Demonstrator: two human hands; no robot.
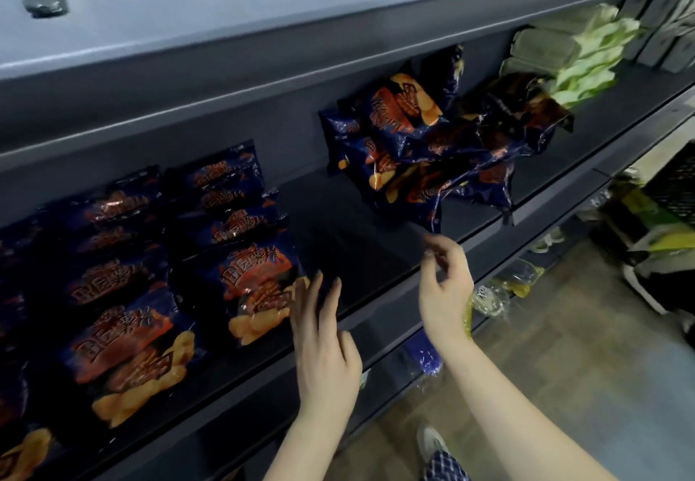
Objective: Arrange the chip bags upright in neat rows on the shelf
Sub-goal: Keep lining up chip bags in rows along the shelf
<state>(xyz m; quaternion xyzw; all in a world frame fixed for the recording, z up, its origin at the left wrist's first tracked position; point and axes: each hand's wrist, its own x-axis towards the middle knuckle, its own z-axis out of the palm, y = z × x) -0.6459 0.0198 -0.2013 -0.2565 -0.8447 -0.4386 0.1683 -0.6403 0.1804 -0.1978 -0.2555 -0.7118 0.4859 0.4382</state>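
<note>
Risk: the loose heap of chip bags (413, 149) sits at the shelf (361, 240) edge, so a tug on its low corner by the right hand (443, 285) could spill it. Left hand (323, 341): fingers straight, touching the front upright bag (259, 292). Right fingers half curled just under that corner; can't tell if they're pinching it (blurred), and the far-left rows are cropped.

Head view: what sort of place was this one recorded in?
Probably a shop, or a mock-up of one: tiered metal shelving carries many identical dark blue chip bags, pale green packs sit further along the same shelf, and more packaged goods show on the shelf below.
</note>
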